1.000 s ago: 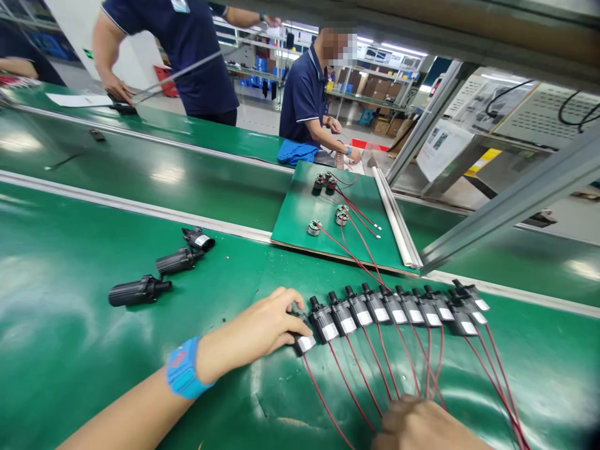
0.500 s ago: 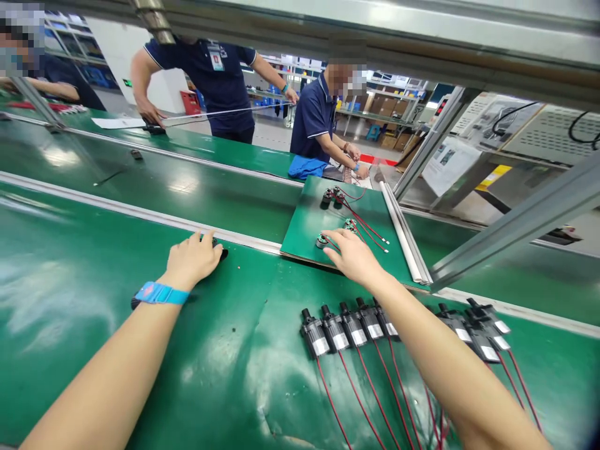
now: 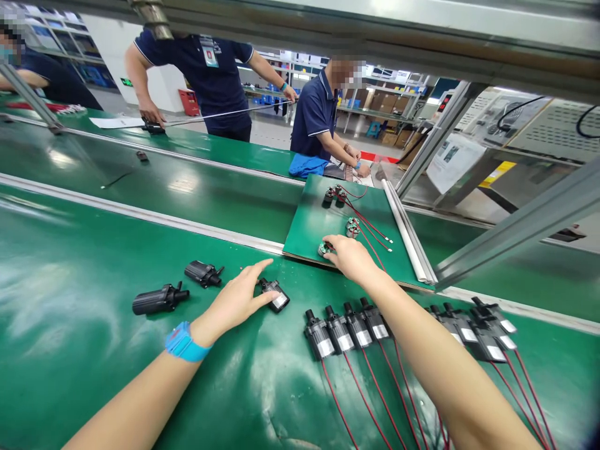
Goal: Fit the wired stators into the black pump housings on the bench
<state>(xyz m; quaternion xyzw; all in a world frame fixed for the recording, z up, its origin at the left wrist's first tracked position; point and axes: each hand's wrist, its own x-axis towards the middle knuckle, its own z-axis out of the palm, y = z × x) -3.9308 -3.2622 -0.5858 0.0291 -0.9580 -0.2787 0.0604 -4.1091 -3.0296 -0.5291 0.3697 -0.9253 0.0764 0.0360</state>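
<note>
Left hand's (image 3: 234,301) grip was spread open, thumb touching black housing (image 3: 277,304), white label (image 3: 282,300) unreadable; right hand's (image 3: 354,256) grip pinched green-topped part (image 3: 322,249).

Blue cloth (image 3: 307,165) near co-worker (image 3: 310,112); blue stool (image 3: 374,129) behind.

No text is readable, labels (image 3: 324,348) included.

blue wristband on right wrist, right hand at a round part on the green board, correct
Wrong side: the head view shows the blue wristband on the left wrist. The right hand is at a round part on the green board.
</note>
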